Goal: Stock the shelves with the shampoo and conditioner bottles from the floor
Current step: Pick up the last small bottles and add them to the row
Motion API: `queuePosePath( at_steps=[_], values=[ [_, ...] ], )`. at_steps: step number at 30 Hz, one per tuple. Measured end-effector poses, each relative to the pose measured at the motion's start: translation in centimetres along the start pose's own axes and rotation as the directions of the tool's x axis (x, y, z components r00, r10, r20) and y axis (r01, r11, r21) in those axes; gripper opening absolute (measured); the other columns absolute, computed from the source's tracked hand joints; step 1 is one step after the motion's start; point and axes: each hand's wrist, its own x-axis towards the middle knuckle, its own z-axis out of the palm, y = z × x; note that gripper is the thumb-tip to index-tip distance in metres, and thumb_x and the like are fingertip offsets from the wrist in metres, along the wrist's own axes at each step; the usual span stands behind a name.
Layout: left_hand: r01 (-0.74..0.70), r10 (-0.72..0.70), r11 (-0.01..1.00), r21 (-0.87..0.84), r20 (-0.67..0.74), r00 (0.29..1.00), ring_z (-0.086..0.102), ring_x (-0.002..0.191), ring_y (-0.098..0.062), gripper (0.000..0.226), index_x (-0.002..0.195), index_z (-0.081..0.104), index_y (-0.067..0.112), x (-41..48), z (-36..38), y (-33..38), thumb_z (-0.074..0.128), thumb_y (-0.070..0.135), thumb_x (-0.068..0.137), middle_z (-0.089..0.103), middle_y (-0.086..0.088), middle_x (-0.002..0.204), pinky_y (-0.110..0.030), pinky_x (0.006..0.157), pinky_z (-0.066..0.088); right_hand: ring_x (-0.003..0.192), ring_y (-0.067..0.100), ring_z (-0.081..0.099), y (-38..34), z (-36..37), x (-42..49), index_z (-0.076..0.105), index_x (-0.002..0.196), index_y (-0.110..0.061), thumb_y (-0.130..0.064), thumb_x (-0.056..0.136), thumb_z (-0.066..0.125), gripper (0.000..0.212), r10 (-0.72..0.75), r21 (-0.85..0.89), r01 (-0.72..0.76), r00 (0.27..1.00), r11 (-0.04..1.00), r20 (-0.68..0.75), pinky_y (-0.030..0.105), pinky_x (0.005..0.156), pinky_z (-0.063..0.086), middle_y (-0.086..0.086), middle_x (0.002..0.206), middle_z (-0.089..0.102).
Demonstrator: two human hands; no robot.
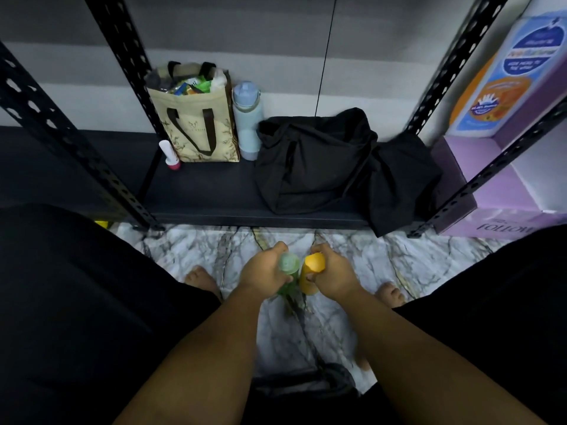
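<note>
Both bottles in hand, down by the floor.
Your left hand (264,271) grips the green bottle (288,273), right hand (333,276) the yellow bottle (311,271); next, raise them onto the shelf (214,191).

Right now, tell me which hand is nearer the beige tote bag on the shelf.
Left. The left hand, gripping the green bottle, is in front of the tote bag and slightly right; the right hand, gripping the yellow bottle, is farther right.
</note>
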Motion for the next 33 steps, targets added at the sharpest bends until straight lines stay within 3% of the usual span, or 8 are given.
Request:
queuePosePath(
  at_steps=[4, 14, 25, 28, 33],
  values=[
    [0.005, -0.005, 1.0, 0.012, -0.011, 1.0, 0.061, 0.087, -0.026, 0.042, 0.106, 0.051, 0.024, 0.0, 0.0, 0.2, 0.082, 0.025, 0.077, 0.066, 0.001, 0.094, -0.042, 0.074, 0.053, 0.097, 0.026, 0.062, 0.2, 0.0, 0.0, 0.056, 0.118, -0.022, -0.01, 0.081, 0.072, 0.042, 0.008, 0.018, -0.008, 1.0, 1.0, 0.01, 0.036, 0.082, 0.053, 0.004, 0.106, 0.065],
    [0.048, -0.047, 0.999, -0.016, 0.037, 0.998, 0.059, 0.081, -0.025, 0.043, 0.103, 0.05, 0.027, 0.5, -0.4, 1.0, 0.084, 0.024, 0.076, 0.062, 0.002, 0.087, -0.033, 0.063, 0.04, 0.093, 0.024, 0.061, 0.8, 0.0, -0.2, 0.057, 0.114, -0.021, -0.007, 0.081, 0.071, 0.038, 0.006, 0.048, -0.006, 1.0, 0.999, -0.004, 0.033, 0.077, 0.05, 0.003, 0.102, 0.066],
    [0.057, -0.055, 0.998, -0.02, 0.074, 0.996, 0.058, 0.079, -0.024, 0.042, 0.109, 0.05, 0.026, 0.2, -0.7, 1.0, 0.081, 0.021, 0.08, 0.057, 0.005, 0.084, -0.031, 0.062, 0.041, 0.096, 0.023, 0.06, 0.8, 0.2, -0.2, 0.055, 0.118, -0.024, -0.006, 0.082, 0.072, 0.043, 0.016, 0.075, -0.017, 1.0, 0.997, 0.012, 0.034, 0.076, 0.051, 0.003, 0.107, 0.065],
    [0.037, -0.039, 0.999, 0.026, 0.093, 0.995, 0.058, 0.085, -0.024, 0.049, 0.121, 0.05, 0.027, 0.4, -0.7, 1.4, 0.08, 0.02, 0.083, 0.06, -0.001, 0.103, -0.032, 0.065, 0.047, 0.095, 0.022, 0.06, 0.6, 0.2, 0.0, 0.053, 0.122, -0.025, -0.006, 0.082, 0.072, 0.048, 0.027, 0.101, -0.03, 0.999, 0.994, 0.03, 0.028, 0.066, 0.045, 0.004, 0.11, 0.064],
    [0.04, -0.046, 0.998, 0.053, 0.115, 0.992, 0.058, 0.11, -0.027, 0.067, 0.136, 0.048, 0.028, 0.6, -0.5, 1.9, 0.084, 0.022, 0.08, 0.055, -0.006, 0.131, -0.04, 0.088, 0.054, 0.106, 0.023, 0.06, 0.8, 0.4, -0.1, 0.05, 0.136, -0.024, -0.009, 0.08, 0.075, 0.064, 0.005, 0.055, -0.007, 1.0, 0.998, 0.031, 0.031, 0.085, 0.049, 0.004, 0.119, 0.063]
  ],
)
